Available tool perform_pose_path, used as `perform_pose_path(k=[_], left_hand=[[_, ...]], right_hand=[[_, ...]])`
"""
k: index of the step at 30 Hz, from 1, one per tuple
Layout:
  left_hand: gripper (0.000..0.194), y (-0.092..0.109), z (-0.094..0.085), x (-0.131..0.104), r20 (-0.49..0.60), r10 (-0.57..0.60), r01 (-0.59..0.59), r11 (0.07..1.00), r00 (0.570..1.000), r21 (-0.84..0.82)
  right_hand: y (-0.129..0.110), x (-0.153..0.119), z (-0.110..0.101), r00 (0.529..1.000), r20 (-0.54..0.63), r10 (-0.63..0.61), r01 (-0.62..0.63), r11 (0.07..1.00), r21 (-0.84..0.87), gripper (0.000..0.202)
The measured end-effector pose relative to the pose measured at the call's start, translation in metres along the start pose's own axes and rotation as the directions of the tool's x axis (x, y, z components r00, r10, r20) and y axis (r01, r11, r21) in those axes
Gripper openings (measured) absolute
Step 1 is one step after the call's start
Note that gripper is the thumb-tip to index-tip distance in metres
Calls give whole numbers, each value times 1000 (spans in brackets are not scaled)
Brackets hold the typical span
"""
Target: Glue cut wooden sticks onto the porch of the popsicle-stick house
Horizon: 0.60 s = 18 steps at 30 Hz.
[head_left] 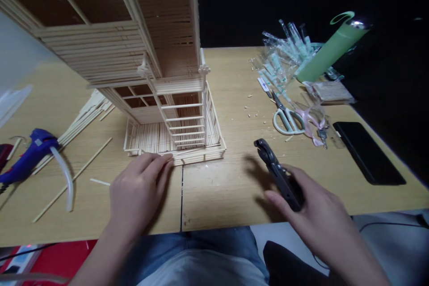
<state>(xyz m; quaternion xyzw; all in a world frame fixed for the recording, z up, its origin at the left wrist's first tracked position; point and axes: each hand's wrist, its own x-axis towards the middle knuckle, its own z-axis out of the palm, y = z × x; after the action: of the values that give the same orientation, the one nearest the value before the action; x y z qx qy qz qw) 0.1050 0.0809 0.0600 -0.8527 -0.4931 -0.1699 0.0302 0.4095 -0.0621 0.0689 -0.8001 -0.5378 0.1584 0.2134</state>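
My left hand [139, 183] is at the front left railing of a model house [117, 49] built of thin wooden sticks, fingers together in a pinch at the rail's edge. What lies between those fingertips, if anything, is hidden. Over the table to the right of the house, my right hand [311, 205] grips a dark hand tool [278, 172] like pliers or cutters, its head pointing up and left, away from the house. A ladder-like row of rungs [186, 119] stands at the front of the house, behind the railing.
A blue glue gun [28, 156] lies left with loose sticks [80, 172]. Scissors [288, 120], plastic wrappers [275, 60], a green bottle [331, 51], a packet [330, 92] and a black phone [368, 152] occupy the right side of the wooden table [221, 196].
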Motion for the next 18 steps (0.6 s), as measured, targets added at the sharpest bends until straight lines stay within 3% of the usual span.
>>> perform_pose_path(k=[4,8,15,18], left_hand=[[28,-3,2,-11,42,116,-115,993,992,-21],[34,-3,10,-14,91,184,-185,983,979,-8],[36,0,11,-10,124,192,-198,979,974,39],[37,2,11,-8,148,186,-194,980,971,36]], right_hand=[[10,20,10,989,-148,-5,-49,932,-359,77],[16,30,22,980,-190,-58,-50,855,-517,82],[10,31,29,961,-238,-141,13,882,-471,79],[-15,31,23,927,-270,-260,185,944,-274,54]])
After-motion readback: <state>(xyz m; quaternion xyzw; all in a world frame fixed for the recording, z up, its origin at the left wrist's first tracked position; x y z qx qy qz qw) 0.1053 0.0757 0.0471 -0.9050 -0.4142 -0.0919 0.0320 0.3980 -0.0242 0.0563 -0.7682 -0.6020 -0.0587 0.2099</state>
